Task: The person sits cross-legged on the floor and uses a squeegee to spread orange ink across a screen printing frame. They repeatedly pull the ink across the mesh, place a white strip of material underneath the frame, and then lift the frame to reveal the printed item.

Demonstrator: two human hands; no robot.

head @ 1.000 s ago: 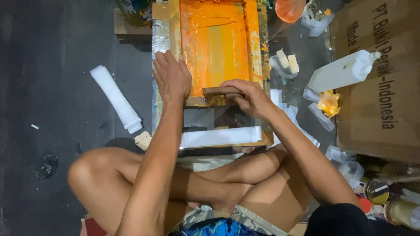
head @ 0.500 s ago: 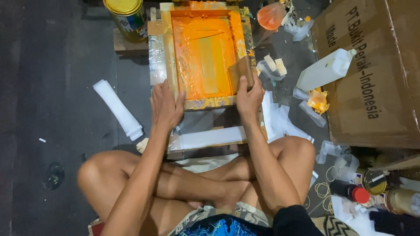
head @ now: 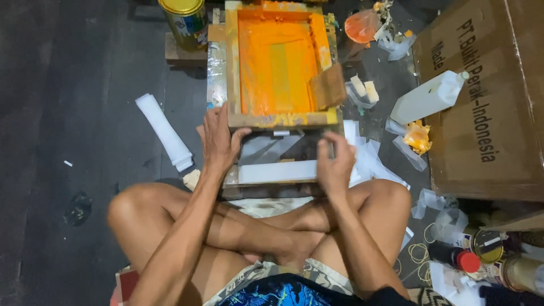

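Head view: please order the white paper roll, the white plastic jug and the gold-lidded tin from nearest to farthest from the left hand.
Measured from the left hand, which grips the frame's near edge:
1. White paper roll: on the floor just to its left.
2. Gold-lidded tin: at the top, beyond the frame's left corner.
3. White plastic jug: far right, beside the cardboard box.
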